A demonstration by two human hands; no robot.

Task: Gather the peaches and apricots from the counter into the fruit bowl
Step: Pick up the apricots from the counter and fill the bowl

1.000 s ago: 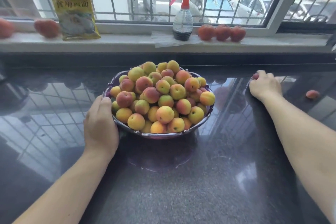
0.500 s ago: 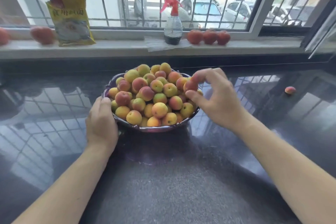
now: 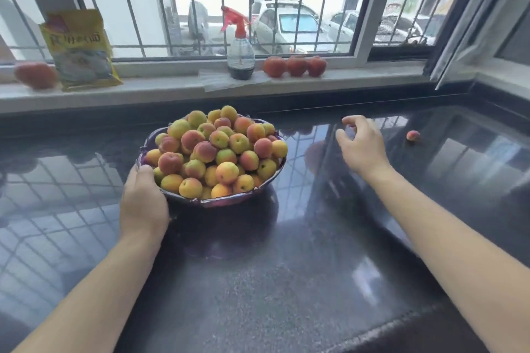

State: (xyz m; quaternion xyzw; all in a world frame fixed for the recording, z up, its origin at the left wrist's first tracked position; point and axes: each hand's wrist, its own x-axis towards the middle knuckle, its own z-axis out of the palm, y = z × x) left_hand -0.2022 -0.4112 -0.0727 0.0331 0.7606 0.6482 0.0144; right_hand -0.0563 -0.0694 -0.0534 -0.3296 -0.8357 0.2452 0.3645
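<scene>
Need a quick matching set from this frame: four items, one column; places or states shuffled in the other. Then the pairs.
Items:
1. fruit bowl
2. loose fruit
3. spray bottle
4. yellow packet

Places/states:
A. windowsill, far left, leaning on the bars
B. alone on the counter, far right
C. held at its rim by the left hand
D. windowsill, beside three red fruits

Pairs: 1-C, 2-B, 3-D, 4-A

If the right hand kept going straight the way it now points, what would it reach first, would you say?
Probably bare counter up to the back edge. The right hand points slightly left of the loose fruit on its right, though depth is hard to judge.
</scene>
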